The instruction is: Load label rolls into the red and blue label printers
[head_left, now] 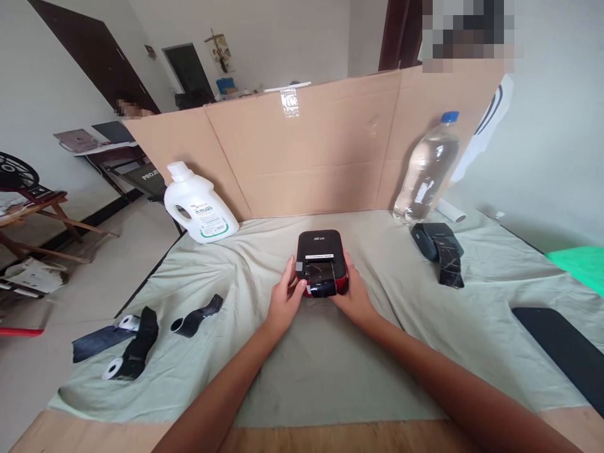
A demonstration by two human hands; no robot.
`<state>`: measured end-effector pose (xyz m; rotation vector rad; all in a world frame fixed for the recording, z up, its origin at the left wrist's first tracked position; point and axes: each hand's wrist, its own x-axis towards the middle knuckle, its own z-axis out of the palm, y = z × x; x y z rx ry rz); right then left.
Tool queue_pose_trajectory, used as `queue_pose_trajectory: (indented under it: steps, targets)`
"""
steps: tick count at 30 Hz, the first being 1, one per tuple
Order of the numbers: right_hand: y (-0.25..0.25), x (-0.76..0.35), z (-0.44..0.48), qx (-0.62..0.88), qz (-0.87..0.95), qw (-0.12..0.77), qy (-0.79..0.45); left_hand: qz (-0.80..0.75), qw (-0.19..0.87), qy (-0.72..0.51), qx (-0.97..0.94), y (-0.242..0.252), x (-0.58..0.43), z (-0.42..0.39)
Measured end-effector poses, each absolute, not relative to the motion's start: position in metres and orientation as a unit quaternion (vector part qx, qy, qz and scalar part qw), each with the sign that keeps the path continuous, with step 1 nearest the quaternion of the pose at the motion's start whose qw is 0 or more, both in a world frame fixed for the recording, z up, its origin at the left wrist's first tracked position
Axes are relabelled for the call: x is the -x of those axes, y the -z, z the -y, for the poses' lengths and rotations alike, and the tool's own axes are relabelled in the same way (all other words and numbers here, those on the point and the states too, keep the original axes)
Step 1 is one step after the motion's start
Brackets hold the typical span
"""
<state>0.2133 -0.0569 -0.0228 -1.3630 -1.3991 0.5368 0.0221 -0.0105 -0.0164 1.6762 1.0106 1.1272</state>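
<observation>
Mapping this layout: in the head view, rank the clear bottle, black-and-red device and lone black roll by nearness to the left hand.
1. Black-and-red device: touching, centre.
2. Lone black roll: left side.
3. Clear bottle: back right.

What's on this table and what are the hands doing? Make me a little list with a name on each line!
Left hand: holding the left side of the black-and-red label printer
Right hand: holding its right side
Front of printer: black strip hanging out
Table's left: rolls of black strip
Table's right: second, dark printer with its own strip
Back: white handled jug, blue-capped clear bottle, cardboard screen
Cover: pale green cloth
</observation>
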Motion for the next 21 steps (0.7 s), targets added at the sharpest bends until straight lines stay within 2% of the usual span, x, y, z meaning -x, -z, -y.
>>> queue_pose_trajectory:
  steps: [14,21]
  targets:
    - [0.025,-0.222,0.053,0.587,0.592,0.514,-0.203,-0.391,0.393,-0.402,-0.729,0.01,-0.01,-0.017]
    - [0.017,-0.216,0.057,0.587,0.586,0.516,-0.212,-0.377,0.443,-0.406,-0.705,0.001,-0.018,-0.019]
